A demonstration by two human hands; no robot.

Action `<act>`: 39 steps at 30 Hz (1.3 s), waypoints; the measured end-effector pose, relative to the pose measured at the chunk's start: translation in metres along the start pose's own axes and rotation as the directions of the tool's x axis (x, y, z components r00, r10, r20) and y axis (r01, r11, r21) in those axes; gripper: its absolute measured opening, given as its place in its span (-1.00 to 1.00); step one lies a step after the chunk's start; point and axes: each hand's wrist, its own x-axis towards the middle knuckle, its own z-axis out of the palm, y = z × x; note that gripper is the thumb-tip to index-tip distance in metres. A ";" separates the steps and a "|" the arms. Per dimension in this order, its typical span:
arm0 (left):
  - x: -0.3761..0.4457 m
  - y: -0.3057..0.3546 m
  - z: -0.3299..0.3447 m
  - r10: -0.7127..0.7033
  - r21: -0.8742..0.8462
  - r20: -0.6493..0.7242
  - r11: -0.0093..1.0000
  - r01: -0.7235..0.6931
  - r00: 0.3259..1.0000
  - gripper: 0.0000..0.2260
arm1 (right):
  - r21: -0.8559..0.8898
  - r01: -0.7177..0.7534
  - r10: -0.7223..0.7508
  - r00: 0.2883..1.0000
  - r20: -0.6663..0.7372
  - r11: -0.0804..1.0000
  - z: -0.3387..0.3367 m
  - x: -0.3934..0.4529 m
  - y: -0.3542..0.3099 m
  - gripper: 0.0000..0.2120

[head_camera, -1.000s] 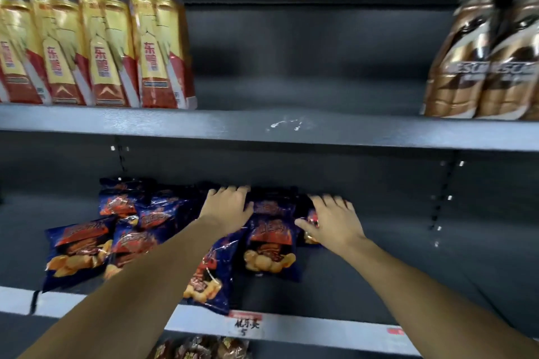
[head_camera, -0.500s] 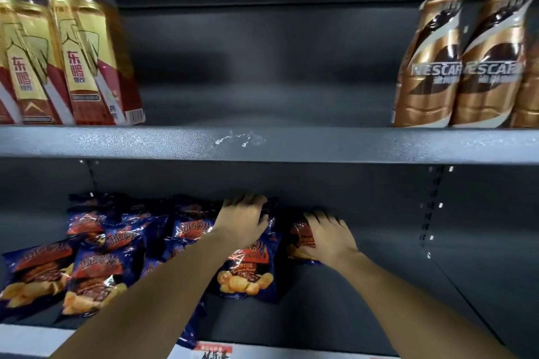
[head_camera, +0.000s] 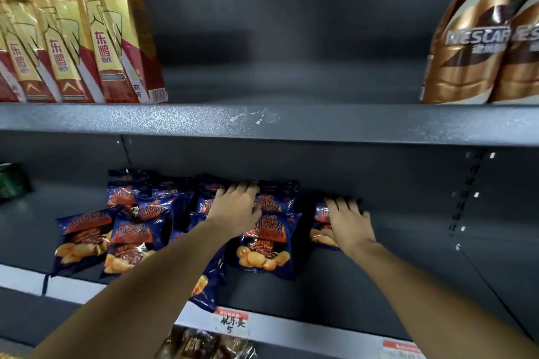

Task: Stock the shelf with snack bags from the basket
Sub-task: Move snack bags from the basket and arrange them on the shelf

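Nearest me, a handwritten price tag point(head_camera: 232, 324) sits on the shelf's point(head_camera: 335, 285) front edge. Past it my left hand point(head_camera: 237, 208) rests flat, fingers straight, on the blue snack bags point(head_camera: 264, 242) heaped mid-shelf. My right hand point(head_camera: 348, 226) presses spread fingers on a separate bag point(head_camera: 319, 223) nearer the back wall.

— How are the arms?
— Both bare, stretched forward, well apart.
— The left hand point(head_camera: 236, 207)?
— Palm down, fingers point(head_camera: 248, 187) nearly straight, close together.
— The right hand point(head_camera: 348, 223)?
— Palm down too, fingers spread and flat.
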 end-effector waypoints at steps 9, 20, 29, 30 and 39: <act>-0.028 0.032 -0.008 0.134 -0.070 -0.012 0.988 -0.134 0.991 -0.64 | -0.009 -0.068 0.068 0.996 -0.061 0.998 -0.033 -0.069 0.015 -0.31; -0.089 -0.014 -0.030 0.215 -0.068 -0.111 0.972 -0.224 0.970 -0.60 | 0.003 0.093 -0.092 0.989 -0.120 0.996 -0.059 -0.118 -0.130 -0.29; -0.118 -0.079 -0.036 0.116 -0.078 -0.089 0.989 -0.123 0.989 -0.62 | 0.069 0.080 -0.080 0.997 -0.007 0.994 -0.016 -0.104 -0.186 -0.23; -0.119 -0.080 -0.034 0.117 -0.080 -0.082 0.989 -0.123 0.990 -0.62 | 0.095 0.069 -0.069 0.998 -0.006 0.993 -0.013 -0.104 -0.184 -0.23; -0.102 0.000 -0.027 0.249 -0.111 -0.163 0.957 -0.269 0.955 -0.65 | 0.156 0.040 -0.014 0.986 -0.166 0.987 -0.045 -0.134 -0.135 -0.31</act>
